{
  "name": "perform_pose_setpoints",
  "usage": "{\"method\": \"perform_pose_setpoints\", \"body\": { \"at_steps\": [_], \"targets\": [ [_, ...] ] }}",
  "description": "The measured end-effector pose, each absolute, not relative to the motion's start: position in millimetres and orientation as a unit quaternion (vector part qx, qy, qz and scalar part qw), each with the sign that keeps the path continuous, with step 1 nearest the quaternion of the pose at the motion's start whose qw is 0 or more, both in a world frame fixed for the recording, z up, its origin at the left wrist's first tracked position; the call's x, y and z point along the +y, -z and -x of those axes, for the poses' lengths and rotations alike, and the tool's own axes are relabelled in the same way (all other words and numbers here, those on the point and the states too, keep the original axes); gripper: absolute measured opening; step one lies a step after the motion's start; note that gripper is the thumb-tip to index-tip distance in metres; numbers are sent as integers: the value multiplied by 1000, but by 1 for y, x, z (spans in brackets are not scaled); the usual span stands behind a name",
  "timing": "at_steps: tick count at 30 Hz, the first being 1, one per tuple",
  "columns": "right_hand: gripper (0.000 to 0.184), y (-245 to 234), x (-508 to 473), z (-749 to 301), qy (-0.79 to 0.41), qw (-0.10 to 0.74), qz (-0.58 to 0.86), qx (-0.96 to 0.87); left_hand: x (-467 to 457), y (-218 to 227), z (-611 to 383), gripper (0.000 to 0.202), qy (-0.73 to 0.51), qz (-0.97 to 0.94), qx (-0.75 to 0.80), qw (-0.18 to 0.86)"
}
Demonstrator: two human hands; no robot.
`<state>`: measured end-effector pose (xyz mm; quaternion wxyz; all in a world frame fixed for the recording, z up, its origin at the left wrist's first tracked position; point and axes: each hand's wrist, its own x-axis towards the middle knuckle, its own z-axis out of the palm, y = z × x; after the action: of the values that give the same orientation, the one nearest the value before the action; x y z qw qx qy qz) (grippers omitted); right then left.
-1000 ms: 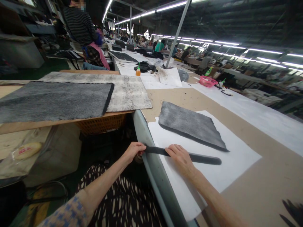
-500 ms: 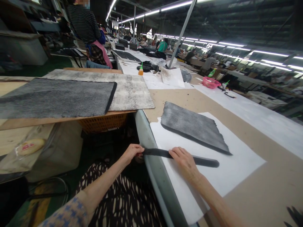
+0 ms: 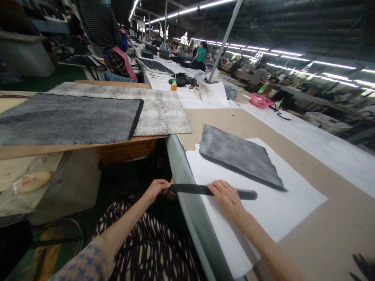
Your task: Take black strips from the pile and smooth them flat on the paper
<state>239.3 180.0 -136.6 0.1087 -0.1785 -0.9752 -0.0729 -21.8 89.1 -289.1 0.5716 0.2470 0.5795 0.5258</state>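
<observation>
A long black strip (image 3: 247, 194) with a rounded right end lies across the table's edge and a white sheet (image 3: 304, 203). My left hand (image 3: 159, 188) pinches its left end, just beyond the table edge. My right hand (image 3: 225, 195) rests over the middle of the strip, fingers curled down on it and the thumb hidden. Behind the strip, a grey fabric piece (image 3: 240, 156) with a black front edge and ragged far edge lies on the same sheet, apart from both hands.
To the left, a larger grey piece (image 3: 67, 119) lies on a stained white board (image 3: 164, 113) above an orange basket (image 3: 125, 152). Farther back are an orange bottle (image 3: 174, 84), a pink basket (image 3: 261, 100) and a metal pole (image 3: 225, 41). A co-worker (image 3: 102, 35) stands at back left.
The strip has slid left under my right hand, and its rounded end is now closer to that hand. My left hand has moved left with its end. My right hand stays nearly in place.
</observation>
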Motion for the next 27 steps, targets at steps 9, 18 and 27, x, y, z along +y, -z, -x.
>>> {"method": "perform_pose_setpoints", "body": {
  "at_steps": [9,18,27],
  "targets": [
    [18,139,173,-218,146,68,124,-979,96,322,23,30,-507,-224,599,578],
    [10,141,167,-200,176,68,107,-976,69,308,33,34,-505,-195,669,509],
    [5,134,163,-199,142,72,127,-979,105,199,-28,41,-465,-449,530,549]
  ]
}}
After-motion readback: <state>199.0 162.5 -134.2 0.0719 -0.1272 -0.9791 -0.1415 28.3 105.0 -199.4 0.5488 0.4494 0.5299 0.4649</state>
